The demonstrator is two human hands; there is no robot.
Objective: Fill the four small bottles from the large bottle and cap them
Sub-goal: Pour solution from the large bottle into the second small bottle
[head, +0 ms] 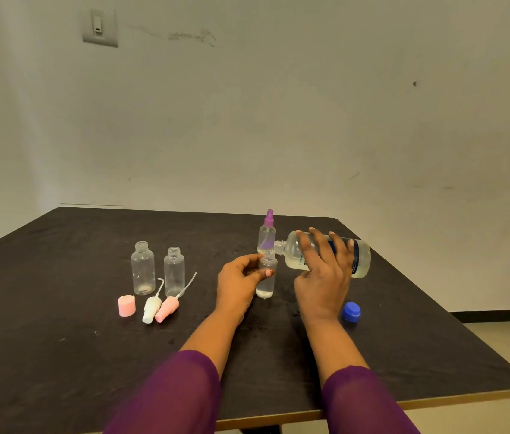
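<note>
My right hand (322,270) grips the large clear bottle (361,256), tipped on its side with its open neck over the mouth of a small clear bottle (267,285). My left hand (238,281) holds that small bottle upright on the table; a little liquid lies at its bottom. Behind it stands a small bottle with a purple spray cap (267,234). Two empty, uncapped small bottles (143,267) (174,270) stand at the left. In front of them lie a pink cap (126,305), a white spray cap (151,308) and a pink spray cap (167,306).
The blue cap (351,312) of the large bottle lies on the dark table (59,355) right of my right wrist. The table's right edge slants close to that cap. A pale wall rises behind the table.
</note>
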